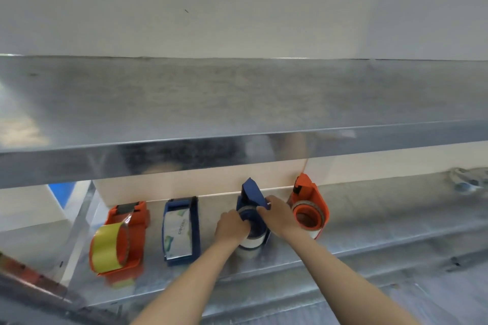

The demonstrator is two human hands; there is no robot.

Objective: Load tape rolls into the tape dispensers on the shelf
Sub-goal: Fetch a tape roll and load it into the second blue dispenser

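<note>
1. On the lower shelf [369,235], head view: four dispensers stand in a row near the back. Left to right: orange dispenser with yellow tape [118,240], blue dispenser with printed tape [181,229], blue dispenser being loaded [252,194], right orange dispenser [310,210] with a roll on its hub.
2. Left hand [232,227]: fingers curled round the clear tape roll [250,241], which sits at the hub of the blue dispenser being loaded. Can't tell if it's fully seated, since the hands cover the hub.
3. Right hand [277,217]: fingers hooked over that dispenser's frame, just beside the roll, bracing it.
4. Roll, my read: light, with a stiff core that won't crush under a normal grip. The outer wrap looks glossy, so probably slick. Grip across the rim or both faces and stay off the loose end.
5. Dispenser, my read: light plastic that will likely skate on the metal shelf, so brace the frame. The cutter is probably at the far end, though no teeth are visible. Keep fingers clear of it.
6. Upper shelf [237,150] overhangs the row, so I'd expect little headroom for lifting.
</note>
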